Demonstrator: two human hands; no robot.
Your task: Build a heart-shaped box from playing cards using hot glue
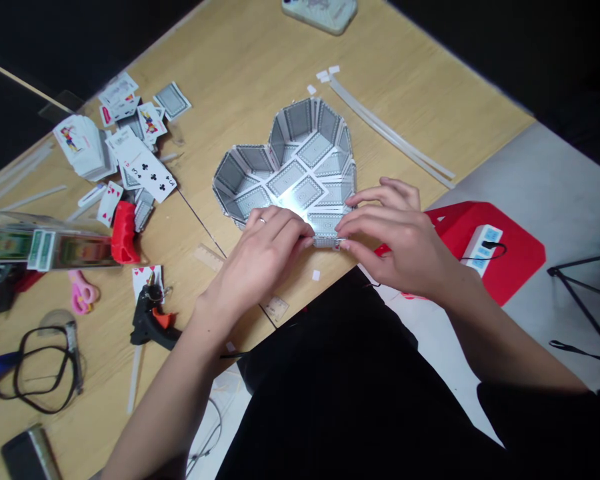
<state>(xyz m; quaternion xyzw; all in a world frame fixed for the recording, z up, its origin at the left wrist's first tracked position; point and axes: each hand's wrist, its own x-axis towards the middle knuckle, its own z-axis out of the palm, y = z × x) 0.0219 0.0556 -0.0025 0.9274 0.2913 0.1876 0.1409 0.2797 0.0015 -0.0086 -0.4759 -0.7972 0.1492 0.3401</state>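
A heart-shaped box [293, 183] built from grey-backed playing cards stands on the wooden table, its walls upright around a card-covered floor. Both hands are at its near tip. My left hand [273, 247], with a ring on one finger, curls over the near-left wall and its fingertips press the edge. My right hand [390, 233] pinches the wall at the tip between thumb and fingers. To the left of my left forearm lies a black hot glue gun [153, 320] with an orange trigger, a glue stick in its back end.
Loose playing cards [150, 170] are piled at the left, near a red-handled tool [125, 233], pink scissors [83, 292] and a black cable [45, 370]. Glue sticks [390, 133] lie behind the right hand. A phone [323, 12] rests at the far edge. A power strip [483, 250] sits on a red stool.
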